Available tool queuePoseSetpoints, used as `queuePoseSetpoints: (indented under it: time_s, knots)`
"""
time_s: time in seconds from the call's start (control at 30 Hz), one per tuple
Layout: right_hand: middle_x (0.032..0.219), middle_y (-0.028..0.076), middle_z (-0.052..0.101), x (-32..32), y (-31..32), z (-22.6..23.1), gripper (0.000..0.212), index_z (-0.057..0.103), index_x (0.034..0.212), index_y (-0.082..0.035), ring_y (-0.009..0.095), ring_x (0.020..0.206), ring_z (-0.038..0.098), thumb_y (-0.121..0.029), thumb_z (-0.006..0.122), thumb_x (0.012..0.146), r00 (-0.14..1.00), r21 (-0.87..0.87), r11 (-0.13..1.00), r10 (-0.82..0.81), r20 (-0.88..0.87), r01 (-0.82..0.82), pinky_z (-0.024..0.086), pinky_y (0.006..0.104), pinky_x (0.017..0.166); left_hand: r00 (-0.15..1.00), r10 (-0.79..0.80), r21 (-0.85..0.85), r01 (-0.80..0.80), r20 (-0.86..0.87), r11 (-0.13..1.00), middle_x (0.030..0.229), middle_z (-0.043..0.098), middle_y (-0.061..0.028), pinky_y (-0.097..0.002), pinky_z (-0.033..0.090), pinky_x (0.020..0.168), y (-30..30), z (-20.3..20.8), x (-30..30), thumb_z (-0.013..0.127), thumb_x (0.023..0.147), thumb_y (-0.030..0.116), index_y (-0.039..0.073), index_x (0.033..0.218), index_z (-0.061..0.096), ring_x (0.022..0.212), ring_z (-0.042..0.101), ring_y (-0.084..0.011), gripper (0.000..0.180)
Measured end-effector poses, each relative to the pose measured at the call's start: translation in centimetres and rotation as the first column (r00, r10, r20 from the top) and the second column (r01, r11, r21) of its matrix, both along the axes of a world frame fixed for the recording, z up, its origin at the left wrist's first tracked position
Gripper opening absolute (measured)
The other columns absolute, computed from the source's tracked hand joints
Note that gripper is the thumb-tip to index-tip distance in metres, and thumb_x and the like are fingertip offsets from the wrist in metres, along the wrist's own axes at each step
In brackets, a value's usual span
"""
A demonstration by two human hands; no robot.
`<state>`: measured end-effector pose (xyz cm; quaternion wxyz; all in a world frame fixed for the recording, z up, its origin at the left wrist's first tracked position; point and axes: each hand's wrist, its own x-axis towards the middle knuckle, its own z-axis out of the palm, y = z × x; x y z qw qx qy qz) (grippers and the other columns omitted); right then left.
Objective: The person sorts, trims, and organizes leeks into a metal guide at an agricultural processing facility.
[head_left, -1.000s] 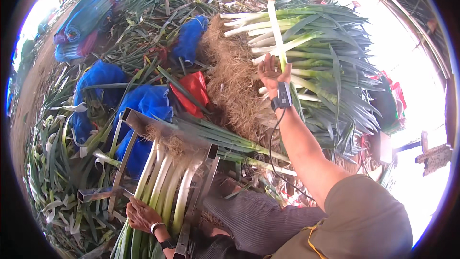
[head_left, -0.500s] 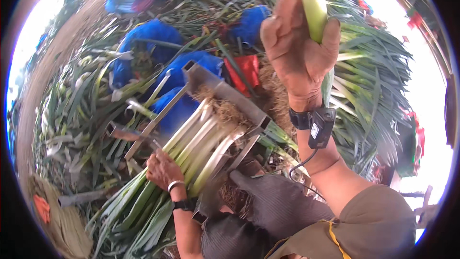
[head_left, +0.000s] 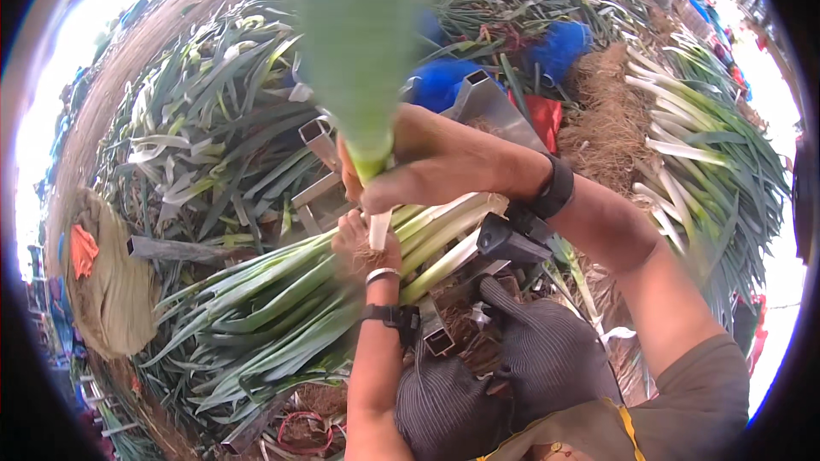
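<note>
My right hand [head_left: 431, 154] is closed round a single leek [head_left: 357, 60]. Its green leaves rise blurred and large toward the head camera, and its white root end points down. Just under that root end my left hand [head_left: 363, 243] rests on a bunch of leeks [head_left: 265, 299], its fingers curled and partly covered by the held leek. Whatever those fingers hold, if anything, cannot be made out. The bunch lies slantwise across a metal frame [head_left: 500, 111], leaves to the lower left and white stalks to the right, partly behind my right wrist.
Many leeks [head_left: 717, 145] are stacked at the right, roots inward. Loose leaves [head_left: 196, 119] cover the ground at left. Blue netting [head_left: 559, 47] and a red piece [head_left: 542, 119] lie beyond the frame. A tan sack [head_left: 102, 290] with an orange cloth [head_left: 83, 249] sits far left.
My right hand has swung left and down with the leek, from the upper right to above my left hand. The leek now points root end down. The head view has shifted.
</note>
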<state>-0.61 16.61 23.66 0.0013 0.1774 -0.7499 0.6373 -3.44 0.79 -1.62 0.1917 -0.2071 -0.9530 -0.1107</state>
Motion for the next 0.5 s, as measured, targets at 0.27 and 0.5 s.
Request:
queuePoseSetpoints:
  time_s: [0.27,0.5]
  knots:
    - [0.080,0.015,0.056,-5.1,-3.5,0.2,0.034,0.047,0.106,-0.002,0.027,0.075,0.058,0.000,0.058,0.073,0.977,0.291,0.957,0.055,-0.207,0.008,0.045,0.0393,0.064,1.000,-0.024,-0.129,0.025,0.003,0.991,0.109,0.055,0.0016,-0.0420,0.032,0.089,0.1,1.0,0.1,0.057,0.087,0.037,0.023,0.113,0.057,0.117,0.048,-0.0192,0.030]
    - [0.091,0.015,0.064,-6.2,-2.5,-13.3,0.053,0.053,0.123,-0.012,0.036,0.083,0.065,-0.017,0.070,0.073,0.990,0.643,0.758,0.142,0.004,-0.112,0.050,0.0454,0.072,0.949,0.017,-0.149,0.031,0.316,0.988,0.111,0.065,-0.0088,-0.0445,0.033,0.093,0.4,2.7,0.4,0.051,0.092,0.035,0.013,0.101,0.068,0.105,0.057,-0.0267,0.029]
